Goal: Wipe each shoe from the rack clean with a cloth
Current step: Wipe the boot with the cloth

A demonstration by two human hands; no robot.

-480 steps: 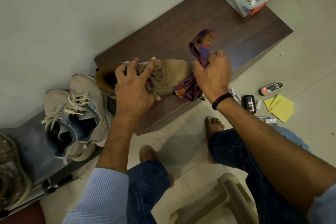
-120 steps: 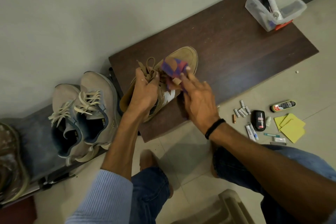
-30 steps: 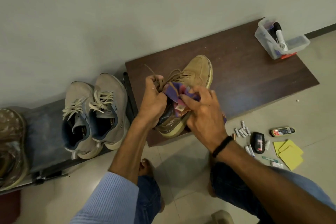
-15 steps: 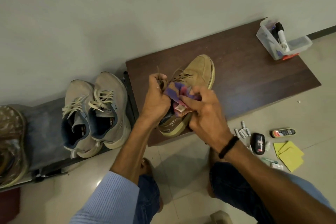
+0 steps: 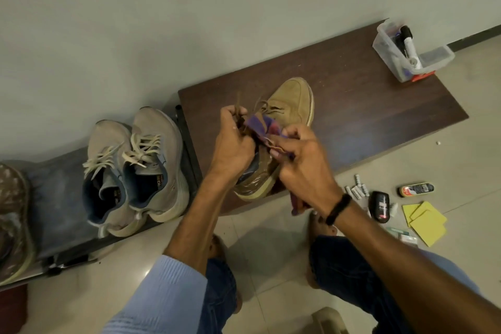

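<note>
The tan suede high-top shoe (image 5: 288,104) sits on the dark brown wooden worktop (image 5: 366,106), heel at the near edge and toe pointing away toward the wall. Both hands meet at its ankle. The left hand (image 5: 233,144) grips the collar and laces, and the right hand (image 5: 303,165) pinches the purple-and-red checked cloth (image 5: 261,126) against the tongue. The unwiped toe probably lies beyond both hands, along the shoe's length. Print inside the grey lace-up sneakers (image 5: 135,165) is illegible.
</note>
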